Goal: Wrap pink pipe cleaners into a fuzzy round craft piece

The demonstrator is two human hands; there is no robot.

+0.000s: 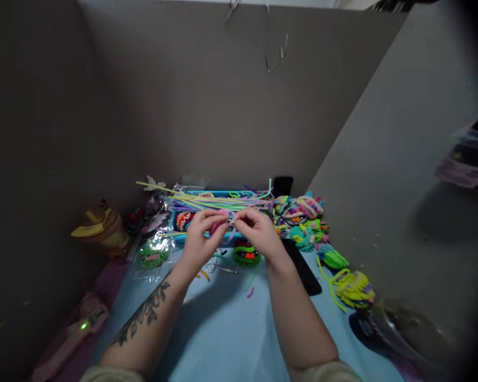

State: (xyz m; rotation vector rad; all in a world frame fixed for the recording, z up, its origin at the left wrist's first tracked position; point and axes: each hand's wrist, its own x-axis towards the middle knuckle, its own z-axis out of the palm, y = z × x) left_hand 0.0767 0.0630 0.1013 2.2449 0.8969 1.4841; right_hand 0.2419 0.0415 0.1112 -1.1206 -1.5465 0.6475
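Note:
My left hand (202,239) and my right hand (259,233) are raised close together, fingertips pinched. Between them is a small pink and lilac pipe-cleaner piece (230,233), with a lilac strand hanging below; its shape is mostly covered by my fingers. Just beyond the hands, a bundle of long pastel pipe cleaners (199,200) lies across a blue tray (175,214). Below the right hand sits a fuzzy green coil with an orange middle (247,256). Small metal scissors or a similar tool (225,269) lies below the left hand.
A black phone-like slab (306,273) lies right of my right forearm. Several colourful fuzzy pieces line the right side, including a yellow one (354,291). A plastic bag (143,273) holds a green piece at left. A pink device (74,339) shows a green light. Grey walls enclose the table.

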